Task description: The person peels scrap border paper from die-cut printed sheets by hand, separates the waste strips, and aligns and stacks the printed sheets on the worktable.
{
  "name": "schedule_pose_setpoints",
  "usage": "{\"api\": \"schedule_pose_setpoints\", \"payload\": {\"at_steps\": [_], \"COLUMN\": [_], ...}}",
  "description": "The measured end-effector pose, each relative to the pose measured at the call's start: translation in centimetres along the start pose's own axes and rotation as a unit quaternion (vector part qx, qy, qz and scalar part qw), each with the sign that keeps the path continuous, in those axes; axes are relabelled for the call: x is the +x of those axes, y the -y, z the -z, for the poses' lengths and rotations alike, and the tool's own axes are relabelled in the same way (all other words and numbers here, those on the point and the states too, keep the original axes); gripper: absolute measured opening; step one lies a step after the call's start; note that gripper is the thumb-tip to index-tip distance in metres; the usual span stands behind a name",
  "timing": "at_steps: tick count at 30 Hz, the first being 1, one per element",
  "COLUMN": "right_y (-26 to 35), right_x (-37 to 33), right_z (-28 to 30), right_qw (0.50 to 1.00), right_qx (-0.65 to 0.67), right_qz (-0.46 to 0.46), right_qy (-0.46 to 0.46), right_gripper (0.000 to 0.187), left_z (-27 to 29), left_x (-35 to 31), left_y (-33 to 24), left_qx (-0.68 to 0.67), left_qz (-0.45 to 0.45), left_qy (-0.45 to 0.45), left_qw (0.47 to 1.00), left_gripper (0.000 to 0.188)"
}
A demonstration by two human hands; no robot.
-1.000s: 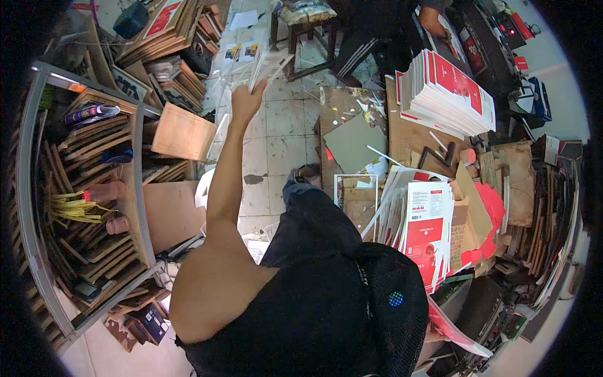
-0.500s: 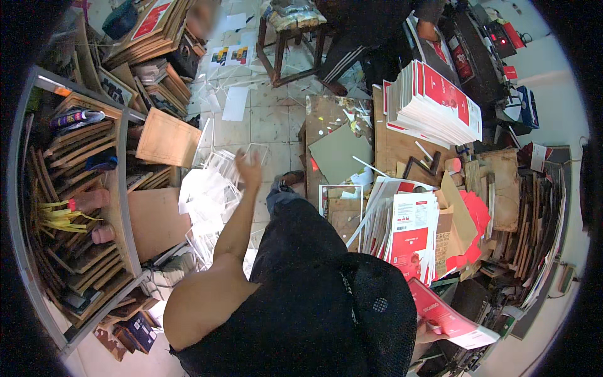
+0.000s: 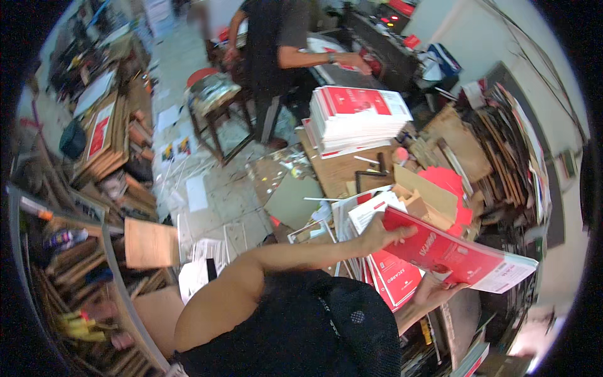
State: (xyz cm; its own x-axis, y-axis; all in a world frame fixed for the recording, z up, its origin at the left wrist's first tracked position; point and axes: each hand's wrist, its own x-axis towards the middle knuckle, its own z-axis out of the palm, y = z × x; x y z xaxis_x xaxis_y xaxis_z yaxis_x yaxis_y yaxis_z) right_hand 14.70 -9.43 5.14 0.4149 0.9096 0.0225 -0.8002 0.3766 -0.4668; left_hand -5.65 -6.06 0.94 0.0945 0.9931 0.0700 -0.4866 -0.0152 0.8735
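Observation:
A thin stack of red-and-white printed sheets (image 3: 461,254) is held up, slanting, on my right. My left hand (image 3: 380,235) grips its left end, fingers lying over the top face. My right hand (image 3: 436,290) holds the lower edge from underneath, with its fingers partly hidden by the sheets. Just below and left of my hands lies a loose pile of similar red-and-white sheets (image 3: 397,283) on the table. Behind my left hand, more white printed sheets (image 3: 370,213) are stacked at an angle.
Beyond stand a tall stack of printed sheets (image 3: 361,119), a black corner piece (image 3: 370,181), an open cardboard box (image 3: 443,204) and a red cut-out (image 3: 453,188). Another person (image 3: 270,56) works at a machine, near a stool (image 3: 217,97). White strips (image 3: 204,254) litter the floor at left.
My left hand has swung from above the white scraps at left over to the printed sheets and taken hold. The sheets have risen in my right hand. My view has turned right.

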Motion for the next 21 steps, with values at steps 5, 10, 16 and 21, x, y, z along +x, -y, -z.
{"api": "schedule_pose_setpoints", "payload": {"at_steps": [5, 10, 16, 21], "right_y": [4.8, 8.6, 7.8, 7.5], "right_x": [-0.9, 0.3, 3.1, 3.6], "right_z": [6.6, 12.5, 13.9, 18.6], "right_qw": [0.991, 0.792, 0.81, 0.783], "right_qx": [-0.021, -0.603, -0.578, -0.614], "right_qz": [0.043, 0.014, 0.051, 0.041], "right_qy": [0.127, 0.096, 0.08, 0.085], "right_gripper": [0.054, 0.057, 0.035, 0.029], "left_z": [2.0, 6.3, 6.7, 10.6], "left_x": [0.4, 1.8, 7.4, 9.2], "left_y": [-3.0, -2.2, 0.5, 5.0], "left_qx": [-0.06, 0.113, 0.115, 0.294], "left_qz": [0.007, 0.016, -0.027, -0.07], "left_qy": [-0.016, 0.038, 0.033, 0.164], "left_qw": [0.998, 0.993, 0.992, 0.939], "left_gripper": [0.037, 0.027, 0.025, 0.028]}}
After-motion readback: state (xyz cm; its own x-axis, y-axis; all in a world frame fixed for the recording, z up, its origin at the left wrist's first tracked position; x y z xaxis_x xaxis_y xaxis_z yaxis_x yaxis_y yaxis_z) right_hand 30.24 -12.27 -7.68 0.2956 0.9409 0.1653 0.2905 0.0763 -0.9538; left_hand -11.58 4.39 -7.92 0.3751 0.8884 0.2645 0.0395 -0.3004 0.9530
